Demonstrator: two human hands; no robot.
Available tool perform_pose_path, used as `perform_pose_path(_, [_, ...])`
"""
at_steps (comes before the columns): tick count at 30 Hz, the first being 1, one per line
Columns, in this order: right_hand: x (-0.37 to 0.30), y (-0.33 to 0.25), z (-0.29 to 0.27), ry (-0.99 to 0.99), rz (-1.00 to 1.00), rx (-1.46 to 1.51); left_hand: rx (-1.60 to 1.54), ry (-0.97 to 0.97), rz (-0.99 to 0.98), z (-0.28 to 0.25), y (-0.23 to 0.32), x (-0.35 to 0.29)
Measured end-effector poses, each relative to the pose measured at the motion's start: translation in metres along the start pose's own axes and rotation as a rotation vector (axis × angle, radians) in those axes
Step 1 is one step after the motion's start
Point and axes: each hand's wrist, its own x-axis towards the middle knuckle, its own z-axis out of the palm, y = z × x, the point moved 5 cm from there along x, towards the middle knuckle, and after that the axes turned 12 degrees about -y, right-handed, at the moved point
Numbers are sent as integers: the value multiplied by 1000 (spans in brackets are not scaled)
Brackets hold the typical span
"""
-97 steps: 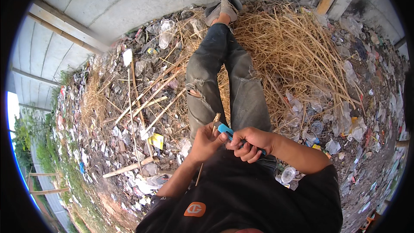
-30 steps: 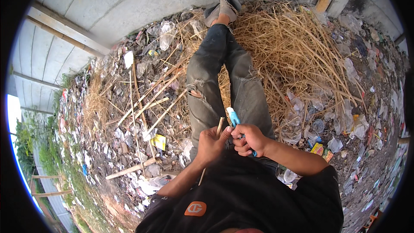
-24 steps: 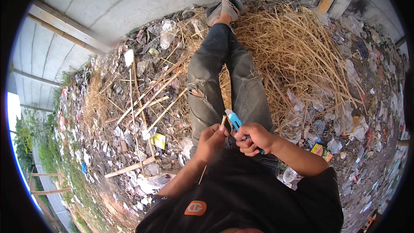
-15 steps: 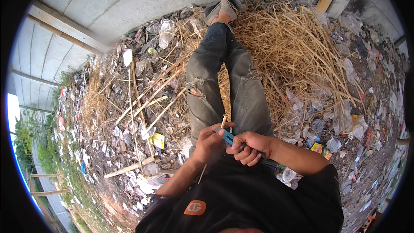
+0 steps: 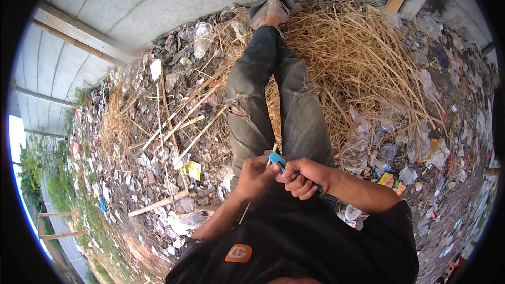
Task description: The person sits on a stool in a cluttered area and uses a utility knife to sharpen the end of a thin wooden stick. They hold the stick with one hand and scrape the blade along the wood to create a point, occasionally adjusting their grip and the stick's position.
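Observation:
In front of my lap, my right hand (image 5: 301, 179) is wrapped round a turquoise utility knife (image 5: 277, 160) with a dark handle end. Its head points up and left, and a small greyish blade shows at the tip. Close beside it, my left hand (image 5: 255, 176) pinches a thin pale bamboo stick (image 5: 244, 214), which runs through the fingers from my shirt front up between my thighs. The knife's head lies against the stick near my left thumb. The fingers hide exactly where blade and stick meet.
My legs in torn trousers (image 5: 305, 121) stretch ahead toward a grey panel wall (image 5: 173, 0). A heap of straw-like shavings (image 5: 352, 58) lies around and right of them. Long split sticks (image 5: 181, 129) and a thicker piece (image 5: 160, 203) lie at left on litter-covered ground.
The knife's head has tilted, showing its side differently, and its blade has shifted left over the stick. My left fingers have moved slightly; my legs stay put.

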Motion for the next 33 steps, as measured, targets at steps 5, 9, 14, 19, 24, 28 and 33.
perform_pose_path(5, [2, -4, -2, 183, -207, -180, 155, 203, -100, 1, -6, 2])
perform_pose_path(9, [5, -2, 0, 206, -167, -218, -18, 130, -31, 2, -1, -1])
perform_pose_path(14, [5, 12, -3, -92, 121, 20, -57, -34, -13, 4, 6, -3])
perform_pose_path(19, [0, 13, -5, -183, 105, 113, -76, -135, 61, 7, 15, -1])
perform_pose_path(24, [0, 14, -3, -246, 123, 143, -117, -176, 38, 6, 17, -5])
perform_pose_path(28, [-5, 7, 12, -165, 21, 86, -56, -101, 28, 7, 11, -5])
perform_pose_path(33, [-2, -4, 6, 112, -172, -163, 66, 39, -55, -1, -4, 2])
